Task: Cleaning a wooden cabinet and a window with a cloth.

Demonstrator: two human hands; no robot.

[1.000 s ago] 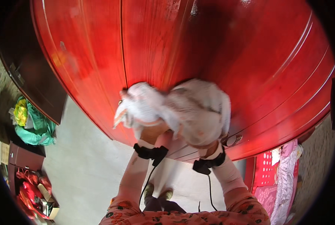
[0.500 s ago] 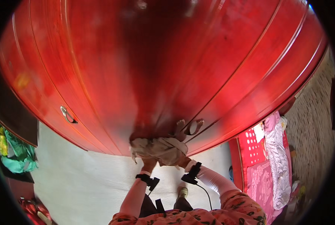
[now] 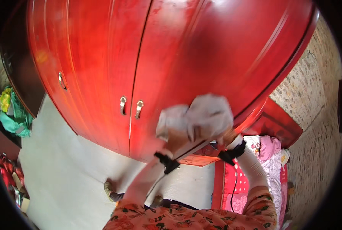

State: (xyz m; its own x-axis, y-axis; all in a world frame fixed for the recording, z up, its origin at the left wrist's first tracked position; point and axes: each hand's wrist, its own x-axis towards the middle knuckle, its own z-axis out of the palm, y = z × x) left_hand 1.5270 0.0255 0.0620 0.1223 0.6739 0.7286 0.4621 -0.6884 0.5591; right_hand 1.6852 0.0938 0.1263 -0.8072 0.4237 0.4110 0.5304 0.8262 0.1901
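Note:
A pale grey cloth [image 3: 211,115], bunched and blurred by motion, is up in front of the right part of a glossy red wardrobe [image 3: 90,76]. My left hand [image 3: 176,141] holds it from below, its fingers mostly covered by the folds. At the cloth's right edge my right hand [image 3: 228,136] grips it, also smeared. Whether the cloth touches the wardrobe I cannot tell. Left of the hands, two metal handles [image 3: 139,109] flank the seam between doors. Another metal handle [image 3: 62,81] is farther left.
A bed with pink and red bedding [image 3: 272,165] stands at the right, by a red headboard [image 3: 280,122] and a rough wall [image 3: 305,92]. Green and yellow bags [image 3: 15,115] lie at the far left. Pale floor [image 3: 63,165] runs below the wardrobe.
Both hands have moved right and upward with the cloth, which has spread out more. The view has shifted right along the wardrobe, bringing the paired handles and headboard into sight.

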